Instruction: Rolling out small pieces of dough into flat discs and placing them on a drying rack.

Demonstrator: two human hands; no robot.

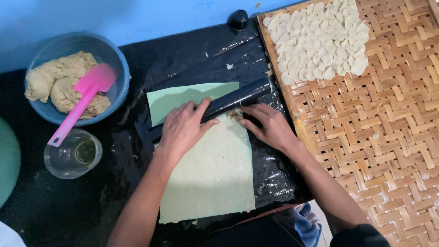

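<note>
A black rolling pin [224, 105] lies slantwise across a thin sheet of pale green dough [212, 171] on black plastic sheeting [183, 59]. The left hand [183, 128] and right hand [270, 126] press flat on it, fingers spread — likely to bear down evenly. Left stand a blue bowl [114, 55] with dough lumps and a pink spatula [82, 103], and a clear cup [73, 155]; right, cut dough rounds [320, 41] crowd a woven tray [379, 137].
</note>
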